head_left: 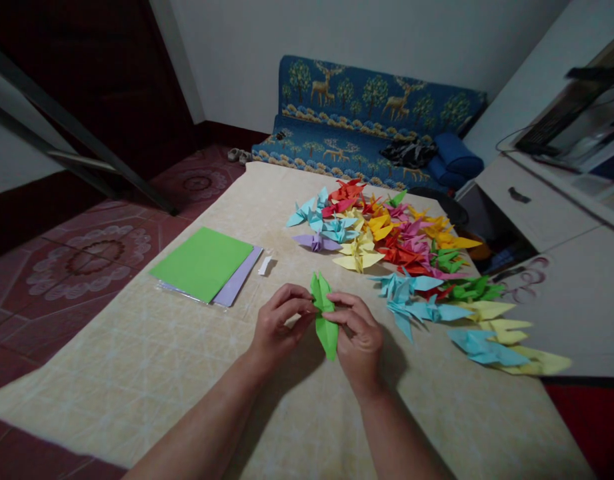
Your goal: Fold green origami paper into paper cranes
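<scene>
A folded green origami crane [326,331] is held between my two hands above the table, its long pointed ends running away from and toward me. My left hand [285,320] pinches it from the left near its middle. From the other side, the fingers of my right hand [359,330] are closed on its right edge. Just beyond lies a pile of finished paper cranes [381,230] in blue, red, yellow, pink, orange and green. To the left, a stack of green paper sheets [204,263] rests over purple paper sheets [238,277].
A cream cloth covers the table [137,373]. A small white strip [265,265] lies beside the paper stack. Behind the table stands a blue patterned sofa [337,127]. White drawers [541,200] are at the right, and a metal ladder-like frame [87,133] leans at the left.
</scene>
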Demonstrator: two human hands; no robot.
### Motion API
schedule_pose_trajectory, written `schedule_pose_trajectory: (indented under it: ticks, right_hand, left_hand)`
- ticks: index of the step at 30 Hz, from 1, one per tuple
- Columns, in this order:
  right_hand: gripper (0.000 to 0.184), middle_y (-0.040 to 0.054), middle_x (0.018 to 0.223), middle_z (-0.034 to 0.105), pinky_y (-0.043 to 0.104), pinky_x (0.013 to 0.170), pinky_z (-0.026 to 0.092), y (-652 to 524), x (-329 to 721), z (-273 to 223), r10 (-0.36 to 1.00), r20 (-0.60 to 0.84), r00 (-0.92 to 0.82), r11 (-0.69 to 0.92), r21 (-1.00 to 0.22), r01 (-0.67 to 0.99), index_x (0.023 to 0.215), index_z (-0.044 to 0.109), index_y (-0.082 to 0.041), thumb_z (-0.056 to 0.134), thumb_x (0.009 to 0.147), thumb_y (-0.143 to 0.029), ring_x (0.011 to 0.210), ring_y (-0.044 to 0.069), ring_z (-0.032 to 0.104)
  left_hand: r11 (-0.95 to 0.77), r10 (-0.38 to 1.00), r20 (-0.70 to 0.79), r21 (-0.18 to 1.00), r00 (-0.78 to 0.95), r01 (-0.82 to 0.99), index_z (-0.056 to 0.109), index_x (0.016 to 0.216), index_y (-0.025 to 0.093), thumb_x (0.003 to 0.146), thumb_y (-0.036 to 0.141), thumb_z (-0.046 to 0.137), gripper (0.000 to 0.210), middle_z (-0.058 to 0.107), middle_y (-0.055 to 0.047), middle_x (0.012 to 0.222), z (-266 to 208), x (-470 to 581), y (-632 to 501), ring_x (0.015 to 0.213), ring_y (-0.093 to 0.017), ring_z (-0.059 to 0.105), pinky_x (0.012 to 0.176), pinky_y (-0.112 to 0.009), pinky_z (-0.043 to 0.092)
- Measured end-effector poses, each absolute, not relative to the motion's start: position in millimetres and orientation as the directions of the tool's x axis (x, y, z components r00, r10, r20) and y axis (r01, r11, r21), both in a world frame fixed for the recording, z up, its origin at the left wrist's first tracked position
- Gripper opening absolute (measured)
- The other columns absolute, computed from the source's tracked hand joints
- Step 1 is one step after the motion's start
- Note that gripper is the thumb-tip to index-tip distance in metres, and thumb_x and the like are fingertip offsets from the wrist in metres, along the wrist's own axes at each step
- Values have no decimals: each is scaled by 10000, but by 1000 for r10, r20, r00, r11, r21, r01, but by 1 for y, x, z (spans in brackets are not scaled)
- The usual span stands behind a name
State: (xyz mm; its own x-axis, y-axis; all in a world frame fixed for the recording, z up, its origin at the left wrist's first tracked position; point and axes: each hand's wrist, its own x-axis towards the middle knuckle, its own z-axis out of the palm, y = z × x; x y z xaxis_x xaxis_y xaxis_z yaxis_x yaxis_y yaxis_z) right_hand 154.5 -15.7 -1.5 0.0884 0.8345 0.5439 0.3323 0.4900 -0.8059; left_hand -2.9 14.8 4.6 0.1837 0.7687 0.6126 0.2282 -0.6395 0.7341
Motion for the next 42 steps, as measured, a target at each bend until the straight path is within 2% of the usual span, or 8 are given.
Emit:
schedule_pose_trajectory:
  ticks: [5, 10, 15, 21, 24, 28, 31, 42]
  right_hand:
    - [321, 56, 1110, 644, 333, 848, 537, -10, 157, -10, 884, 468, 9, 420, -801, 427, 857, 728, -264, 513, 827, -28, 1002, 185, 641]
    - [348, 54, 1050, 678, 386, 888, 513, -11, 166, -5, 921, 356, -157, 359, -623, 695, 855, 751, -267, 591, 737, 18, 1035, 227, 589]
    - [334, 66, 1061, 627, 374, 901, 495, -15, 172, -1, 922, 320, -216, 373, -592, 715, 942, 749, -255, 680, 708, -27, 1050, 230, 553]
    - [223, 27, 937, 624, 227, 693, 482, -17, 170, 1, 970, 210, -120, 232, -671, 705, 868, 730, -251, 571, 831, -99, 846, 149, 612]
    - [176, 0, 909, 636, 202, 602, 425, -17, 168, 0, 983, 174, -54, 154, -637, 756, 836, 697, -258, 560, 855, -151, 774, 130, 606]
    - [140, -8, 829, 631, 204, 599, 386, -14, 165, -7, 981, 192, 13, 108, -602, 791, 731, 633, -229, 572, 851, -191, 722, 127, 581]
    - [201, -4, 767, 614, 210, 605, 371, -9, 163, -12, 975, 220, 34, 109, -605, 789, 675, 598, -214, 566, 872, -231, 687, 127, 556]
    - [169, -9, 659, 664, 240, 539, 268, 3, 155, -7, 974, 167, 155, -44, -528, 848, 727, 633, -220, 631, 862, -322, 590, 138, 559]
  left_hand:
    - [-565, 825, 520, 754, 222, 335, 698, 801, 178, 830, 87, 574, 156, 630, -77, 887, -10, -3, 19, 806, -156, 631, 699, -263, 516]
    - [-481, 870, 360, 767, 337, 425, 722, 775, 173, 801, 41, 551, 217, 667, -74, 863, -22, -4, 20, 785, -163, 639, 708, -263, 513]
    - [-491, 859, 331, 747, 390, 449, 733, 864, 157, 781, 29, 528, 255, 655, -92, 928, -18, -5, 15, 849, -183, 624, 757, -291, 513]
    - [-492, 849, 300, 747, 435, 448, 725, 956, 173, 712, 40, 576, 316, 588, -96, 1051, -9, -5, 10, 958, -202, 594, 817, -301, 504]
    - [-486, 850, 287, 751, 442, 447, 727, 945, 179, 736, 101, 620, 248, 590, -89, 1039, -5, -5, 10, 966, -205, 588, 833, -304, 497]
    - [-459, 864, 256, 754, 434, 469, 734, 893, 163, 814, 208, 624, 143, 612, -84, 952, -6, -5, 15, 889, -192, 594, 779, -295, 486]
    - [-429, 883, 236, 757, 405, 493, 732, 851, 147, 858, 232, 581, 174, 617, -80, 895, -8, -3, 18, 822, -175, 590, 724, -282, 469]
    - [-306, 945, 157, 728, 285, 613, 717, 784, 139, 858, 236, 557, 201, 624, -56, 778, -8, 7, 24, 706, -152, 575, 635, -261, 415]
